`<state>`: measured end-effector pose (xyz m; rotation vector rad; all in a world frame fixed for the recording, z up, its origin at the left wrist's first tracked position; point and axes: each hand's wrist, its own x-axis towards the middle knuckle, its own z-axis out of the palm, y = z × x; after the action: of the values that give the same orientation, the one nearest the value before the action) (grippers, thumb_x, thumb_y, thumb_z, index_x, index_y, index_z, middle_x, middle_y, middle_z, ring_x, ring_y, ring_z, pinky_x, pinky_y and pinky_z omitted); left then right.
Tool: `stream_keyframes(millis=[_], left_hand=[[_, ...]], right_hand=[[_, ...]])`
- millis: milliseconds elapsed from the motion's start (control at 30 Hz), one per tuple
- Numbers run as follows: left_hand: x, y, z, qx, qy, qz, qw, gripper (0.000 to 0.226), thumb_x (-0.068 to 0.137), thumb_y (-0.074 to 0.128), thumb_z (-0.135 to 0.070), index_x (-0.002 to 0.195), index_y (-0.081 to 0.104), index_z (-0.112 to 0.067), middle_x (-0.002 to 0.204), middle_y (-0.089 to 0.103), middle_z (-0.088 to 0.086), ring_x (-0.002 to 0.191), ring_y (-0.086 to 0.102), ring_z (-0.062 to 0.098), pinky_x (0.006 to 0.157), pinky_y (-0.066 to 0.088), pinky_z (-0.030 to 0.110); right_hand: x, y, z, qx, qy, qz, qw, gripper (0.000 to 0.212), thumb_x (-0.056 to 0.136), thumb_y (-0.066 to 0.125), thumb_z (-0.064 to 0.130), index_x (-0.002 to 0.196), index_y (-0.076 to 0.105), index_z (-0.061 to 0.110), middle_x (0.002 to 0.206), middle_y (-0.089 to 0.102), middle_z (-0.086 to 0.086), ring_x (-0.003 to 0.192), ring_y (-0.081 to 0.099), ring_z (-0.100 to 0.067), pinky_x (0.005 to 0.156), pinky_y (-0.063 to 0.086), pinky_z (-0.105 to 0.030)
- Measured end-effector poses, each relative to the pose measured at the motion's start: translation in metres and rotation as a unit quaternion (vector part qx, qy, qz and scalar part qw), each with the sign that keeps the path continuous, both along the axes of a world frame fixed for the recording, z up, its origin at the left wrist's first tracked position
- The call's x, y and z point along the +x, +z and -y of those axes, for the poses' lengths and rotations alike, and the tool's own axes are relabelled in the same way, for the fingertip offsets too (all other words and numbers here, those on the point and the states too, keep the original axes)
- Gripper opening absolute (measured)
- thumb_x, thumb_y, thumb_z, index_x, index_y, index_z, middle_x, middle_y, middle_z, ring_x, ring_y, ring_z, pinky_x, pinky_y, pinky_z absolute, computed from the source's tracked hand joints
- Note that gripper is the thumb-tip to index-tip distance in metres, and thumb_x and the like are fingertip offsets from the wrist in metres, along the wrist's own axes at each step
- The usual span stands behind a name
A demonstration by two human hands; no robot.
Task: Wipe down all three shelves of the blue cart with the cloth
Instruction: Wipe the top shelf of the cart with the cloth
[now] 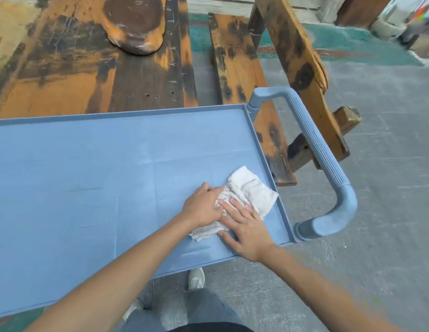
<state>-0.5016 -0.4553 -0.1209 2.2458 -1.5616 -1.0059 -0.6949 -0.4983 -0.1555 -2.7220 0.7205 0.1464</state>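
Observation:
The blue cart's top shelf (88, 168) fills the middle of the head view, with a raised rim all round. A crumpled white cloth (251, 188) lies on it near the right end. My left hand (202, 206) rests on the cloth's left part, fingers curled into it. Flat on the cloth's near edge lies my right hand (247, 230), fingers spread, partly touching the shelf. The two lower shelves are hidden under the top one.
The cart's ribbed blue handle (328, 164) loops out at the right end. A worn wooden table (88, 75) and a wooden bench (242, 75) stand right behind the cart. Grey concrete floor (388, 164) lies to the right. My shoes (196, 279) show below the near rim.

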Motion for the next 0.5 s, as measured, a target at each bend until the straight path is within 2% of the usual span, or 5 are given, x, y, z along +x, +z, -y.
stream_keyframes(millis=[200, 267, 300, 367, 500], left_hand=[[-0.023, -0.007, -0.014, 0.017, -0.027, 0.006, 0.999, 0.038, 0.085, 0.063, -0.042, 0.112, 0.048, -0.02, 0.114, 0.06, 0.003, 0.111, 0.054, 0.026, 0.086, 0.048, 0.038], [-0.016, -0.008, -0.025, 0.019, -0.04, 0.005, 0.999, 0.026, 0.086, 0.064, -0.042, 0.096, 0.048, -0.023, 0.1, 0.059, 0.002, 0.101, 0.056, 0.026, 0.076, 0.042, 0.035], [-0.011, -0.007, -0.032, 0.019, -0.043, 0.004, 0.999, 0.025, 0.086, 0.064, -0.041, 0.092, 0.048, -0.024, 0.094, 0.057, 0.0, 0.095, 0.055, 0.024, 0.073, 0.039, 0.034], [0.001, -0.005, -0.044, 0.005, -0.044, -0.004, 0.999, 0.022, 0.087, 0.067, -0.038, 0.092, 0.056, -0.02, 0.09, 0.054, 0.0, 0.089, 0.051, 0.021, 0.073, 0.038, 0.034], [0.021, 0.007, -0.072, -0.058, 0.011, -0.076, 0.995, 0.023, 0.088, 0.07, -0.032, 0.11, 0.071, -0.026, 0.089, 0.057, -0.002, 0.089, 0.056, 0.017, 0.079, 0.041, 0.029]], right_hand=[[-0.014, 0.013, -0.071, 0.087, -0.132, -0.036, 0.987, 0.063, 0.099, 0.023, 0.063, 0.157, 0.032, 0.04, 0.17, 0.001, 0.009, 0.158, -0.008, -0.015, 0.123, 0.012, -0.043], [-0.008, 0.031, -0.054, 0.116, -0.124, -0.017, 0.985, 0.05, 0.098, 0.028, 0.059, 0.13, 0.061, 0.038, 0.159, 0.045, 0.005, 0.147, 0.04, -0.018, 0.107, 0.041, -0.039], [-0.004, 0.044, -0.039, 0.122, -0.14, 0.004, 0.983, 0.043, 0.097, 0.032, 0.057, 0.103, 0.069, 0.034, 0.13, 0.07, 0.004, 0.118, 0.065, -0.017, 0.088, 0.052, -0.034], [0.001, 0.056, 0.002, 0.073, -0.177, 0.033, 0.981, 0.03, 0.095, 0.045, 0.048, 0.092, 0.069, 0.03, 0.097, 0.075, 0.005, 0.087, 0.07, -0.019, 0.07, 0.056, -0.034], [0.013, 0.054, 0.068, 0.068, -0.079, -0.105, 0.989, 0.063, 0.087, 0.072, 0.038, 0.145, 0.05, 0.029, 0.153, 0.046, 0.002, 0.143, 0.038, -0.026, 0.114, 0.038, -0.04]])
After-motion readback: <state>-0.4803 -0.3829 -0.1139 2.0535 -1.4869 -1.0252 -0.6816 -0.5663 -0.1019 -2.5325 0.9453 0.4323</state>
